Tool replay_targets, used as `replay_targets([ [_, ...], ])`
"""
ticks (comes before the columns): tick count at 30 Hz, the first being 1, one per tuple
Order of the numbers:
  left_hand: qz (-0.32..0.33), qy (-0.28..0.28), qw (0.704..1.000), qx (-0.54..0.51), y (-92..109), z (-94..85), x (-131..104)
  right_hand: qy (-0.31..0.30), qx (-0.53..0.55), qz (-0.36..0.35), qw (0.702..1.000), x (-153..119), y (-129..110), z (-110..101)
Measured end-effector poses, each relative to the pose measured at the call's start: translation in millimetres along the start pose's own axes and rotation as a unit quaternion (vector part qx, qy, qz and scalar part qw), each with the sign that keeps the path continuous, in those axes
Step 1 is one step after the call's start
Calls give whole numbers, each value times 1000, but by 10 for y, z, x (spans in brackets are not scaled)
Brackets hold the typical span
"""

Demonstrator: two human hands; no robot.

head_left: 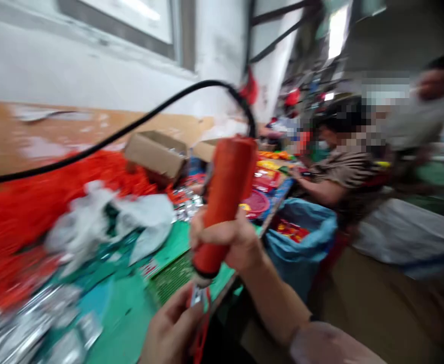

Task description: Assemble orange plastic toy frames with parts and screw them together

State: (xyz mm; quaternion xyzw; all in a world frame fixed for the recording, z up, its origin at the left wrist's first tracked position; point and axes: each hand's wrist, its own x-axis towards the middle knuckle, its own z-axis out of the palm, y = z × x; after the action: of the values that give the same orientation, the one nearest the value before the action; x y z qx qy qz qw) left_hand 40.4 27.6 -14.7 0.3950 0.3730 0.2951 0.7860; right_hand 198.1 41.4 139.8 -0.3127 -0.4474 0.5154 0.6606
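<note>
Table [125,323] cluttered | orange tool [231,182] now gripped by right hand [225,237] near its edge | red-and-silver piece [197,296] pinched by left hand [174,323]

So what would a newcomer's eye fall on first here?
Most likely the orange-red handheld tool, slightly tilted mid-picture in the right hand, its black cable arching off to the left. Just below its tip, the left hand holds a small red-and-silver piece. Next, probably, the vivid red heap at the picture's left.
</note>
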Motion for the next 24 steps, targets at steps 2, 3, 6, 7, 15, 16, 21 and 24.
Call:
replay_targets([
  [2,-21,17,998,-49,177,101,-201,0,9,-36,999,3,90,-34],
  [3,-29,29,998,-57,234,130,-266,6,9,-47,999,16,134,-47],
  [6,-31,134,989,-58,271,75,-422,14,-2,-61,998,83,273,-58],
  [7,-30,167,984,-59,254,18,-472,20,-7,-68,997,116,329,-58],
  [15,8,284,959,-7,243,-336,-623,83,-74,-93,989,430,936,-136],
  [16,7,282,960,-2,241,-345,-608,85,-80,-89,989,443,997,-142],
  [21,2,243,970,-8,153,-362,-501,78,-94,-70,990,446,1172,-111],
  [24,5,238,971,-15,109,-366,-455,80,-84,-65,991,448,1200,-63],
])
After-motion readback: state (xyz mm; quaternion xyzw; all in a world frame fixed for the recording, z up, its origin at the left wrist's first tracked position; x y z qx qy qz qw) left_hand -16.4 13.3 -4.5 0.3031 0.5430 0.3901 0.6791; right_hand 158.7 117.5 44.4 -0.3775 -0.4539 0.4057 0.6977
